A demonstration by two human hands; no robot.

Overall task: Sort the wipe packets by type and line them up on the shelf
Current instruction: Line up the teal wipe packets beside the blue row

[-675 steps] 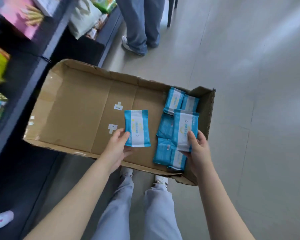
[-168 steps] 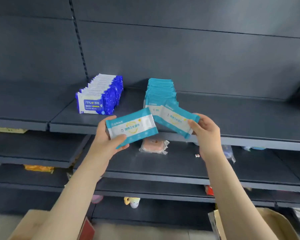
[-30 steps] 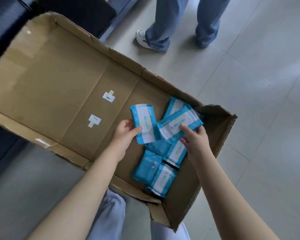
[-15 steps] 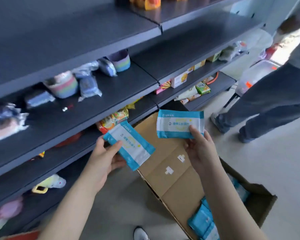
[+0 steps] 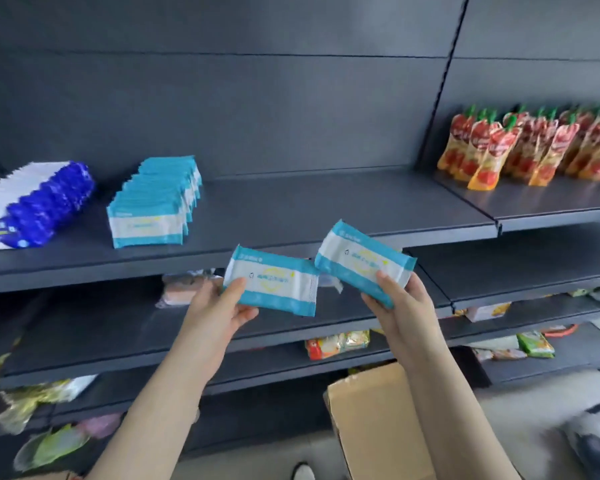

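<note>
Cardboard box: nearest, 5 o'clock, on the floor under the right forearm; likely landing place for a dropped packet.
Left hand: 6 o'clock of centre; fingers pinched on one short end of the left teal packet, thumb across its face. Most of the packet overhangs, so a slip is possible.
Right hand: 4 o'clock; fingers clamped on the lower edge of the tilted right teal packet. Same edge-hold hazard.
Packet corners: almost touching; mutual knock likely if both go to one slot together.
Teal row: 10 o'clock on the shelf, upright; matching destination. Hard push at the front could fan or topple it.
Blue row: 9 o'clock, just beside; mis-sort risk if placed too far left.
</note>
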